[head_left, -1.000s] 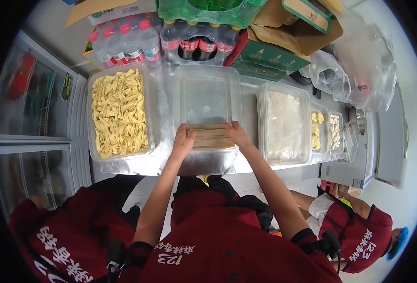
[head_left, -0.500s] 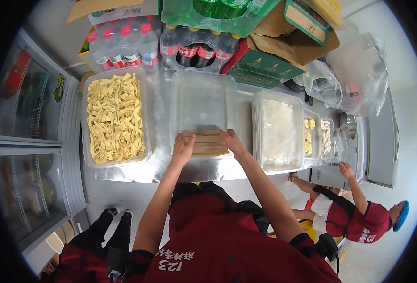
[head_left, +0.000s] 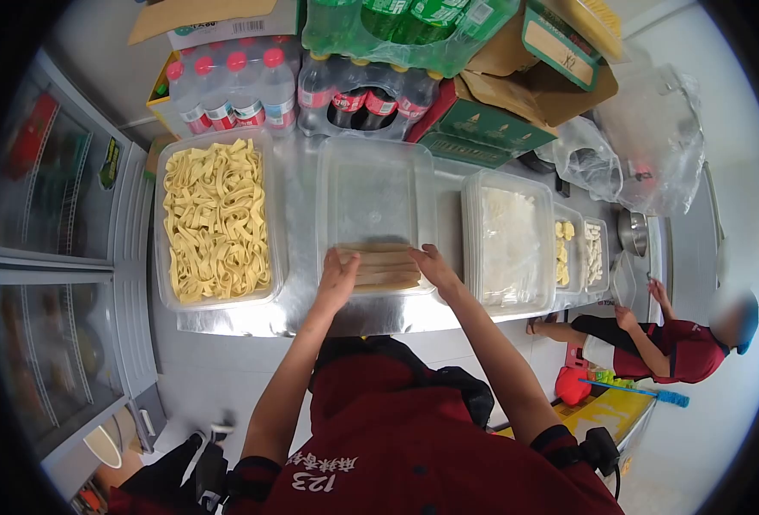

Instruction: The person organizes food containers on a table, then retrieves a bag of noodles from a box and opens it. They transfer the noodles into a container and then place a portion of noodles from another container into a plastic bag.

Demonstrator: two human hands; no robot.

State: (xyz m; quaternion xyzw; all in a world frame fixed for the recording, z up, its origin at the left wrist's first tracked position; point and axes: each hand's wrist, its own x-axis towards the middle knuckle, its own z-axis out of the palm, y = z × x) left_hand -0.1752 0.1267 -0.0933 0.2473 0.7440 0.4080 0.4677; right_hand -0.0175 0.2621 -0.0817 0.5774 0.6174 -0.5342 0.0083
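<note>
- Our left hand and right hand pinch opposite ends of the tan strips, equally near.
- Their long axis parallels the surface's near edge.

A shiny metal table bears a noodle-filled tub, a clear tray, stacked trays and two smaller trays.

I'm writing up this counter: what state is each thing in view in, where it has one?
Flat pale-brown strips: side by side
Clear rectangular plastic container: uncovered, strips at near end
Left bare hand: fingers bent, at the strips' left end
Right bare hand: fingers bent, at their right end
Yellow ribbon noodles: loosely heaped, uncovered
Clear plastic containers at right: stacked
Green cardboard box: flaps open
Pink-capped clear plastic bottles: upright, closed
</note>
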